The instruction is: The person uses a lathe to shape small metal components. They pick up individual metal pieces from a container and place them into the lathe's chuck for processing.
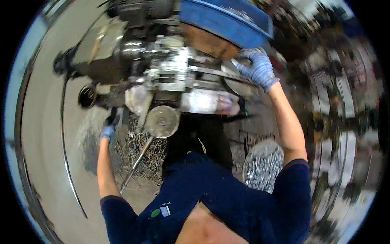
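Note:
My right hand (258, 68), in a blue-grey knit glove, is raised over the right end of a metal bar (217, 72), just below a blue plastic bin (225, 22). Its thumb stands apart from the bent fingers, and I see nothing between them. Low on the left side of a metalworking machine (170, 67), my left hand (109, 127) reaches up to a dark part. That glove is blue at the cuff and dark further up; its fingers blend into the machine and cannot be made out. Right of it is a round metal disc (162, 122) with a long lever (137, 162).
A clear plastic bottle (211, 101) lies across the machine's front. Metal shavings (140, 158) are heaped on the floor below. A round container of small metal parts (264, 166) stands by my right arm. Blurred shelving and clutter (341, 101) fill the right side.

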Tool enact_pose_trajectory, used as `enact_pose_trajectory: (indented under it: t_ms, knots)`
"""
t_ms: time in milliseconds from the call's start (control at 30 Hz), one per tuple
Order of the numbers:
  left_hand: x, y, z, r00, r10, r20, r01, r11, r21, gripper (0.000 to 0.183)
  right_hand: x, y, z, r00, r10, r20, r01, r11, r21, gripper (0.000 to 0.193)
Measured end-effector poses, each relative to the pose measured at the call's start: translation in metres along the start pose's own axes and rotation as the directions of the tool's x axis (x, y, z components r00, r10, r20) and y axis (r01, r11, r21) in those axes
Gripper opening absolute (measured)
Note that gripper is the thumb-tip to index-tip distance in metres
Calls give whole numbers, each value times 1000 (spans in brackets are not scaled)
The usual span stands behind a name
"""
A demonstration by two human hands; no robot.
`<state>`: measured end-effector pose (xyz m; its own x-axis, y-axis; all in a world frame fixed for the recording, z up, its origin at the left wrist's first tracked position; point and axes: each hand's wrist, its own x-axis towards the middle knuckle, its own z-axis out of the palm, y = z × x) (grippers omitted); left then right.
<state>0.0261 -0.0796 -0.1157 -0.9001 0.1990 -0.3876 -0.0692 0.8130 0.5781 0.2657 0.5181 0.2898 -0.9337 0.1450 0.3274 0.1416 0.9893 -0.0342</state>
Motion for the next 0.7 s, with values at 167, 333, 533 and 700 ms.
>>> enact_pose_trajectory:
  t_ms: [167, 333, 533, 700]
  knots:
    - [17, 81, -33, 942, 336, 25, -280, 740, 611, 27, -91, 88, -14, 917, 353, 188, -336, 935, -117, 39]
    - [-6, 109, -46, 962, 274, -14, -202, 740, 641, 36, -131, 164, 10, 807, 548, 221, -489, 829, -271, 57]
    - [-49, 58, -82, 986, 1, 165, -1, 1000, 3, 40, -144, 231, 67, 794, 562, 232, -432, 790, -435, 72]
    - [-133, 59, -109, 976, -73, 206, 94, 991, -95, 36, -146, 252, 80, 684, 661, 308, -471, 723, -506, 73]
